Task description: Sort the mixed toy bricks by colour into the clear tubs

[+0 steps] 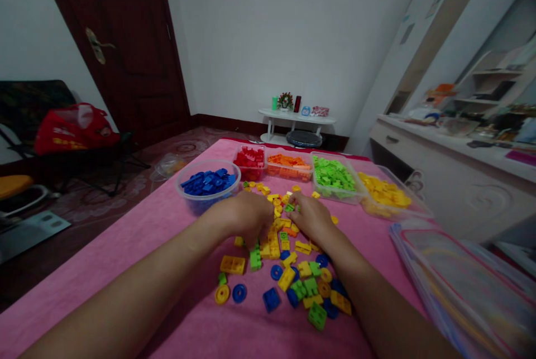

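Observation:
A loose pile of toy building bricks (pixel 274 244), mostly yellow with some green, blue and orange, lies on a pink cloth. My left hand (pixel 251 216) reaches down into the pile's left side, its fingers curled and their tips partly hidden; what they hold, if anything, does not show. Just below those fingers is a green brick (pixel 255 258). On the other side, my right hand (pixel 312 216) has its thumb and fingertips around a small green brick (pixel 290 208) near the top of the pile. Blue wheel-like discs (pixel 239 293) lie closer to me.
Behind the pile stand a round tub of blue bricks (pixel 209 182) and clear boxes of red (pixel 250 162), orange (pixel 288 166), green (pixel 334 175) and yellow bricks (pixel 385 191). Stacked clear lids (pixel 464 286) lie at the table's right edge.

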{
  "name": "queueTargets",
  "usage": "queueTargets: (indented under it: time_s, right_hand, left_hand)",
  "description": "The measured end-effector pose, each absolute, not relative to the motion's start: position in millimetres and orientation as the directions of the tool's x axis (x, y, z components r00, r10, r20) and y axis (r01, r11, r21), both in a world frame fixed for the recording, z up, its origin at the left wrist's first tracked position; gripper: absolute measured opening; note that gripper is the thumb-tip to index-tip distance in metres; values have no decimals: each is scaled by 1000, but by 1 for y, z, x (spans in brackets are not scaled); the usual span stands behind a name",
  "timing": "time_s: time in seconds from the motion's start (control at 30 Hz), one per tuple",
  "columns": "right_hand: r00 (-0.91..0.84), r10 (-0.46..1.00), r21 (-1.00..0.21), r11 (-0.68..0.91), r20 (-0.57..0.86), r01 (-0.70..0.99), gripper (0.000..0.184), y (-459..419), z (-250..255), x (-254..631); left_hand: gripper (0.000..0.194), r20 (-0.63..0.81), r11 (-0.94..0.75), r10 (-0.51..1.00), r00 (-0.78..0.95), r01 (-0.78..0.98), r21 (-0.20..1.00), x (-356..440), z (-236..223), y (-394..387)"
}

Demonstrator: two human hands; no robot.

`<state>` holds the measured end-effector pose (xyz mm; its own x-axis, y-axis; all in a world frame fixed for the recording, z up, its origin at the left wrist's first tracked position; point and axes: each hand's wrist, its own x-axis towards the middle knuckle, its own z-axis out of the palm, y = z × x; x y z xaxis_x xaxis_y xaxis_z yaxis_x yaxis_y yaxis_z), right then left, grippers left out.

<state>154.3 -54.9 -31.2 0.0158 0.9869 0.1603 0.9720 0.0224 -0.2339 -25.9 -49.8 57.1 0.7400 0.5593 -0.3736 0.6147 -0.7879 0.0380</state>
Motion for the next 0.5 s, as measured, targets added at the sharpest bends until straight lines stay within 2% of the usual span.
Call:
queueTargets:
  time_s: [0.13, 0.23, 0.33, 0.43, 0.5]
  right_hand:
    - [38, 988, -161, -14, 150, 987, 22, -55, -32, 157]
    - [-4, 990, -132, 23, 142, 991, 25, -57, -33, 156]
    - [-29, 987, -125, 49, 156, 991, 26, -58, -33, 156]
    - [14, 981, -212, 28, 191, 977, 20, -55, -35, 157]
    - [60, 969, -379, 37, 240, 925, 17, -51, -35, 159]
  left_hand:
    - [38, -426, -770, 605, 673, 631, -95, -13, 62, -62]
    - [41, -446, -774, 600, 664, 622, -117, -12, 65, -65]
    - [38, -433, -776, 595, 677, 625, -90, -15, 63, -64]
    - [37, -420, -801, 558, 716, 597, -46, -19, 56, -59]
    - [35, -422, -820, 524, 739, 572, -17, -21, 51, -53]
